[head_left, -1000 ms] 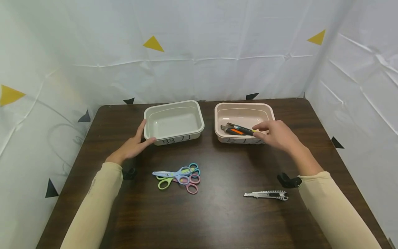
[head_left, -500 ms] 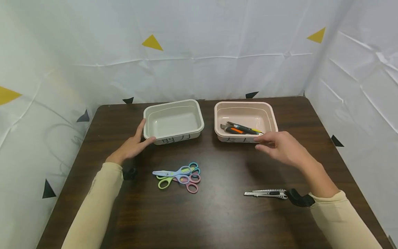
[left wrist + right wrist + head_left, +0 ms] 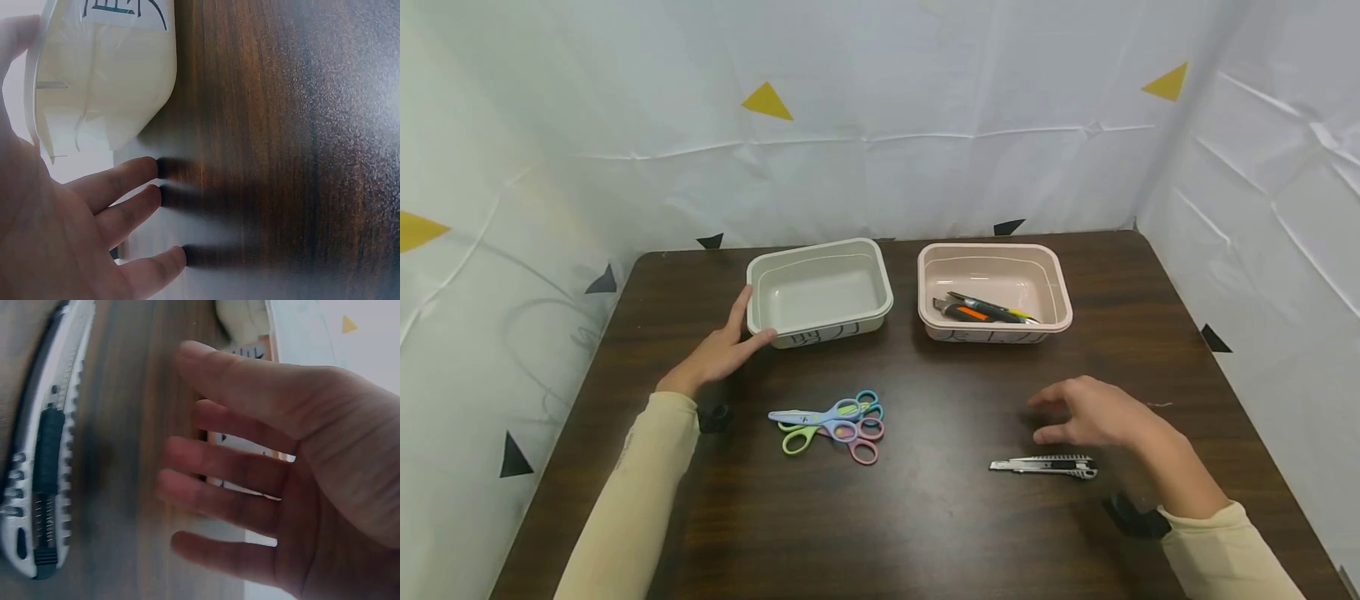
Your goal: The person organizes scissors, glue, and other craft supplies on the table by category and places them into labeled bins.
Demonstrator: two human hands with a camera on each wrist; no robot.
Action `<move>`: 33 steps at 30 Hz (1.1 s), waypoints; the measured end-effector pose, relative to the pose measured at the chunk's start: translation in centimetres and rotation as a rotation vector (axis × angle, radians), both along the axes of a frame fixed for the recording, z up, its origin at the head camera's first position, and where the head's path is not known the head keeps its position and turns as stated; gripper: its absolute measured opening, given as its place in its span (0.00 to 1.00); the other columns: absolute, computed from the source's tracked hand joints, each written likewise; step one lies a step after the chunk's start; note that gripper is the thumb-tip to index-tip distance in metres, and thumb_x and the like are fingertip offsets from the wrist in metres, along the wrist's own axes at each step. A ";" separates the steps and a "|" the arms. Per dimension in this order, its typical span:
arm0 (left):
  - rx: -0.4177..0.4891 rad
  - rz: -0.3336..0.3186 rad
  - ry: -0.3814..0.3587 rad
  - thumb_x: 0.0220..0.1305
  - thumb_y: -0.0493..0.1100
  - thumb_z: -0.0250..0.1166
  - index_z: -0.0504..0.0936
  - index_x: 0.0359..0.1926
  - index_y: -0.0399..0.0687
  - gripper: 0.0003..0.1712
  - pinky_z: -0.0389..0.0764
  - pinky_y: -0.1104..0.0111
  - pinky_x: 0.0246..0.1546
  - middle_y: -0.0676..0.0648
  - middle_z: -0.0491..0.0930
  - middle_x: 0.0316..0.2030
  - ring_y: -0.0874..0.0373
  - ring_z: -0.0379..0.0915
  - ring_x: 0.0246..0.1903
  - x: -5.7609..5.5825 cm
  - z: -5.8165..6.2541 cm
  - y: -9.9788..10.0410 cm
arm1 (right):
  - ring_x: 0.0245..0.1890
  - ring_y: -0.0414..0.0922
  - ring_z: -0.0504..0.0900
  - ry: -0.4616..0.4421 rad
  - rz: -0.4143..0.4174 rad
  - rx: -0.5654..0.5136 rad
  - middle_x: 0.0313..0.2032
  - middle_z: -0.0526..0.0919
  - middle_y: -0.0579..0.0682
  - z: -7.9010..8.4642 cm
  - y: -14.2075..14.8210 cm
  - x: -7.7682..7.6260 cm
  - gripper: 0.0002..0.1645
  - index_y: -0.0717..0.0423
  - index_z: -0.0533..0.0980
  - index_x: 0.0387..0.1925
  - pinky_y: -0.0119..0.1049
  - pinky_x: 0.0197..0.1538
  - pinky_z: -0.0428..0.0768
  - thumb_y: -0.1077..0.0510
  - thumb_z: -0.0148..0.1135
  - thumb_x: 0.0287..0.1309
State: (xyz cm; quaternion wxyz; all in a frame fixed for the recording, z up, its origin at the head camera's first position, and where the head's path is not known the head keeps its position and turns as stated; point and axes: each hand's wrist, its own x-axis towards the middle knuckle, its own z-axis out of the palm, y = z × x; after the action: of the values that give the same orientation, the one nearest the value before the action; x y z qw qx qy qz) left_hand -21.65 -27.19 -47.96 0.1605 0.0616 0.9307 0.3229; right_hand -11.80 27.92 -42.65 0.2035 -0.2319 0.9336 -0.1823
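My left hand (image 3: 717, 354) rests at the near left corner of the grey-green bin (image 3: 820, 326), thumb on the front rim and fingers spread along the left side. In the left wrist view several of its fingertips (image 3: 150, 167) reach down to the tabletop. My right hand (image 3: 1101, 412) hovers over the table with nothing in it, fingers loosely bent. Just in front of it lies a silver utility knife (image 3: 1043, 467), seen close up in the right wrist view with its black slider (image 3: 49, 450). Several cutters, one a black-and-orange utility knife (image 3: 958, 312), lie in the pink bin (image 3: 992, 252).
A pile of several coloured scissors (image 3: 831, 423) lies on the dark wooden table (image 3: 925, 517), left of the middle. Both bins carry handwritten labels on their fronts. White sheeting (image 3: 880, 92) walls in the table at the back and sides.
My right hand has let go of a cutter in the pink bin, then drawn back toward me to above the silver utility knife. The left hand has stayed at the grey-green bin.
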 end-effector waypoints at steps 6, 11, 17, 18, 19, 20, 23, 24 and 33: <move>0.009 0.009 0.006 0.64 0.75 0.50 0.19 0.72 0.82 0.53 0.64 0.33 0.54 0.27 0.52 0.71 0.25 0.61 0.62 -0.1 -0.3 0.0 | 0.37 0.42 0.81 -0.082 -0.003 -0.005 0.35 0.84 0.42 -1.2 0.8 0.9 0.29 0.51 0.85 0.44 0.44 0.40 0.79 0.41 0.79 0.41; -0.001 0.017 0.002 0.63 0.76 0.50 0.19 0.71 0.83 0.53 0.64 0.32 0.54 0.27 0.52 0.71 0.25 0.61 0.62 -0.1 -0.1 0.0 | 0.34 0.40 0.77 -0.141 -0.025 0.026 0.32 0.80 0.41 -1.6 0.9 1.5 0.28 0.48 0.84 0.38 0.42 0.38 0.76 0.41 0.83 0.33; -0.008 0.005 -0.007 0.64 0.76 0.49 0.18 0.71 0.81 0.54 0.64 0.32 0.54 0.26 0.51 0.71 0.24 0.61 0.62 -0.1 0.1 0.1 | 0.29 0.38 0.72 -0.122 -0.017 0.086 0.28 0.75 0.39 -2.1 0.4 2.3 0.26 0.42 0.81 0.30 0.40 0.34 0.73 0.43 0.85 0.27; -0.009 0.003 -0.005 0.64 0.76 0.49 0.18 0.71 0.81 0.54 0.64 0.32 0.54 0.26 0.51 0.71 0.24 0.61 0.62 -0.1 0.1 0.1 | 0.28 0.38 0.72 -0.116 -0.014 0.089 0.28 0.75 0.39 -2.1 0.3 2.4 0.25 0.42 0.80 0.30 0.40 0.33 0.73 0.44 0.85 0.26; -0.008 0.003 -0.005 0.64 0.76 0.49 0.18 0.71 0.81 0.54 0.64 0.32 0.54 0.26 0.51 0.71 0.24 0.60 0.62 -0.1 0.0 0.1 | 0.27 0.38 0.71 -0.110 -0.014 0.092 0.27 0.74 0.39 -2.1 0.2 2.5 0.26 0.41 0.79 0.29 0.39 0.32 0.72 0.45 0.86 0.25; -0.007 0.005 -0.004 0.64 0.76 0.49 0.18 0.71 0.82 0.54 0.64 0.32 0.54 0.26 0.51 0.71 0.25 0.60 0.62 -0.1 0.0 0.1 | 0.27 0.38 0.70 -0.107 -0.009 0.093 0.27 0.73 0.39 -2.2 0.1 2.6 0.26 0.41 0.78 0.29 0.39 0.32 0.72 0.47 0.86 0.25; -0.007 0.008 -0.004 0.63 0.76 0.49 0.18 0.71 0.82 0.54 0.64 0.32 0.54 0.26 0.51 0.71 0.25 0.60 0.62 -0.1 0.0 0.1 | 0.26 0.38 0.69 -0.095 0.005 0.102 0.26 0.72 0.39 -2.3 0.0 2.6 0.26 0.41 0.77 0.28 0.38 0.31 0.71 0.51 0.86 0.24; -0.007 0.009 -0.006 0.63 0.76 0.49 0.18 0.71 0.82 0.54 0.64 0.32 0.54 0.26 0.51 0.71 0.25 0.60 0.62 0.0 0.0 0.1 | 0.26 0.38 0.69 -0.095 0.008 0.105 0.25 0.72 0.39 -2.3 0.0 2.6 0.26 0.41 0.77 0.28 0.38 0.31 0.71 0.53 0.86 0.24; -0.009 0.011 -0.010 0.63 0.77 0.49 0.18 0.71 0.82 0.54 0.63 0.31 0.54 0.26 0.50 0.71 0.24 0.59 0.62 0.0 0.0 0.1 | 0.25 0.37 0.69 -0.068 0.026 0.092 0.24 0.71 0.38 -2.8 -0.3 2.7 0.25 0.40 0.75 0.25 0.38 0.30 0.71 0.58 0.84 0.27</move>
State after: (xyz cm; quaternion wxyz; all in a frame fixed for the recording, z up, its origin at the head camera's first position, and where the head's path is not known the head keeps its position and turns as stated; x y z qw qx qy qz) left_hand -21.64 -27.05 -47.97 0.1636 0.0543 0.9316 0.3200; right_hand -9.10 27.64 -45.47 0.2480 -0.2281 0.9304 -0.1440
